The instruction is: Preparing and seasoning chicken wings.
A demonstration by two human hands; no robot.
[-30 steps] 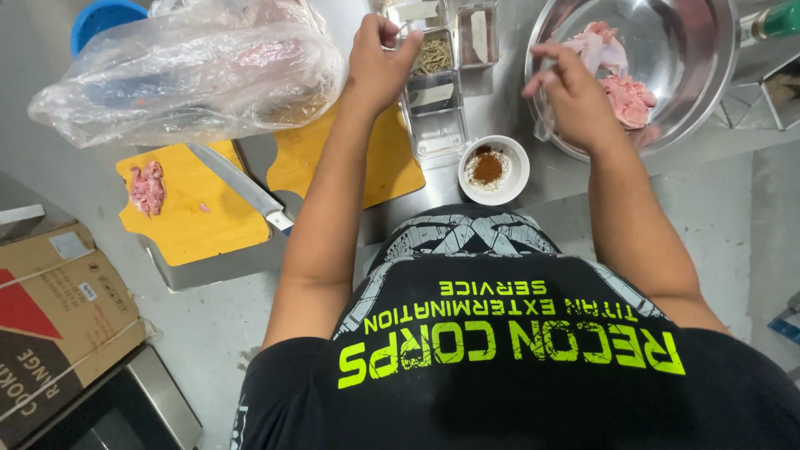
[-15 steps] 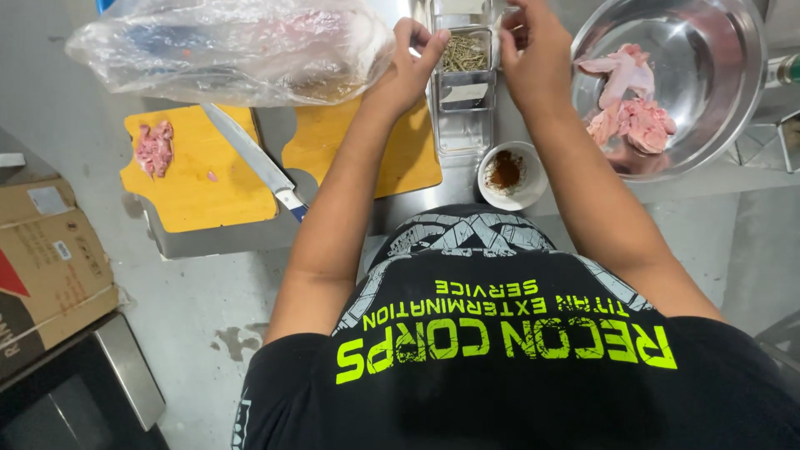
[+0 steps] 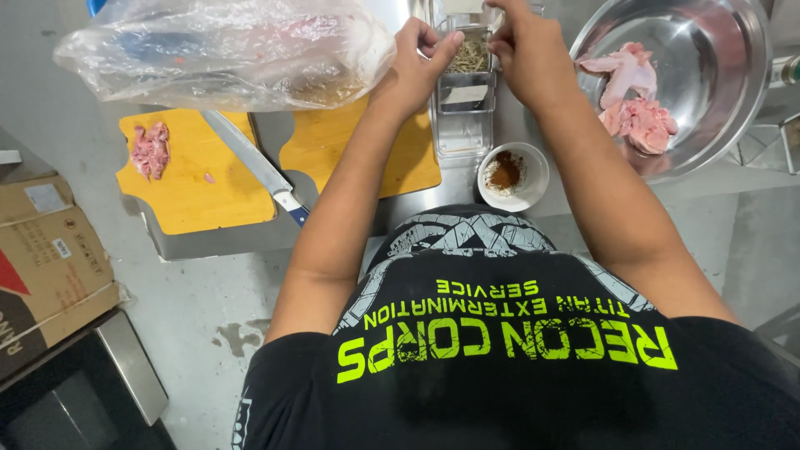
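Note:
A clear plastic spice box (image 3: pixel 463 125) with several compartments stands on the steel counter; its far compartment holds dried green herbs (image 3: pixel 469 57). My left hand (image 3: pixel 419 57) grips the box's left edge beside the herbs with its fingers curled. My right hand (image 3: pixel 532 52) reaches over the same compartment from the right, fingertips bunched at the herbs; what they pinch is hidden. A small white bowl (image 3: pixel 528 187) of reddish-brown spice powder sits just in front of the box.
A steel bowl (image 3: pixel 725 92) with raw pink meat (image 3: pixel 637 100) is at the right. To the left lie two yellow cutting boards (image 3: pixel 192 196), a knife (image 3: pixel 254 167), a small heap of cut meat (image 3: pixel 151 150) and a filled clear plastic bag (image 3: pixel 217 50). A cardboard box (image 3: pixel 46 250) stands on the floor.
My right hand left the meat in the steel bowl and came across to the spice box. My left hand stayed at the box, and both hands now meet over the herb compartment.

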